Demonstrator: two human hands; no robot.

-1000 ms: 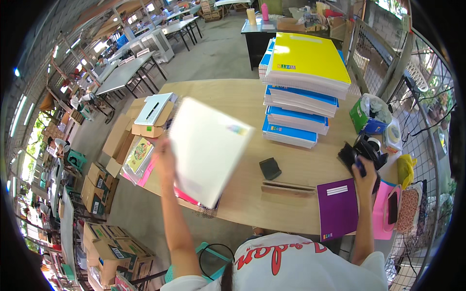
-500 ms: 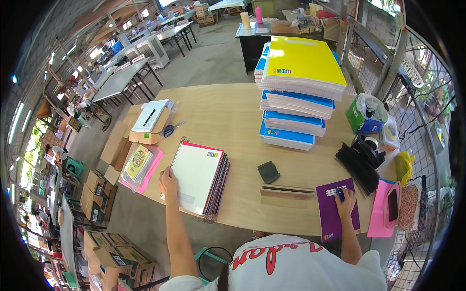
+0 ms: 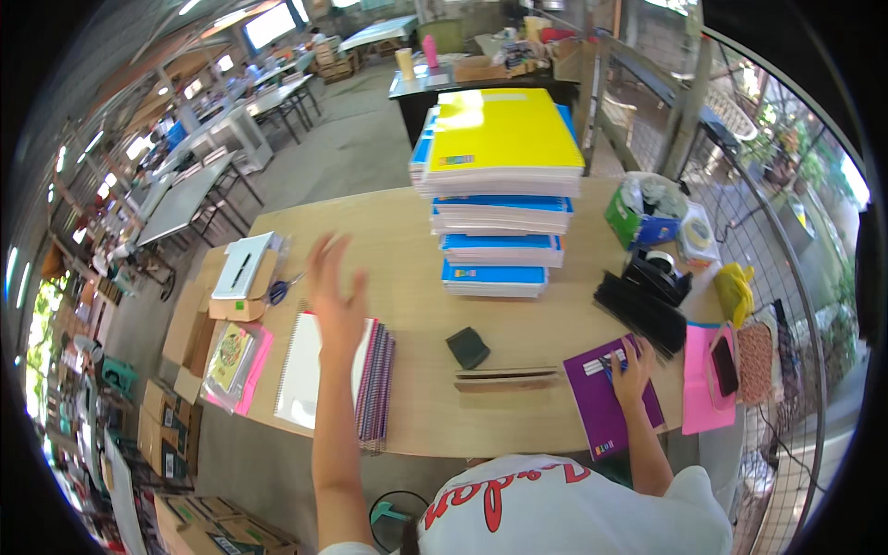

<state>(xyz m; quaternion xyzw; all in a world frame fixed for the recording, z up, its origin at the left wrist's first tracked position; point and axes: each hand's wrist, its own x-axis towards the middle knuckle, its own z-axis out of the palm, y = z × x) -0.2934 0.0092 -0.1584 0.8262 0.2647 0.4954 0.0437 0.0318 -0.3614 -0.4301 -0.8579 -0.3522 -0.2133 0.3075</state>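
The left hand (image 3: 337,310), fingers (image 3: 319,268) spread and empty, is raised near the white notebook (image 3: 301,370), while the right hand (image 3: 634,372), closed round a blue object (image 3: 609,363), overlies the purple notebook (image 3: 603,402) on the bench (image 3: 416,407).

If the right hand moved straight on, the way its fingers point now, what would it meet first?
Probably the long black object just beyond the purple notebook, though the height of the right hand is unclear.

bare tabletop (image 3: 416,370) between spiral notebooks (image 3: 372,387) and black block (image 3: 468,348), tall stack (image 3: 501,190) behind
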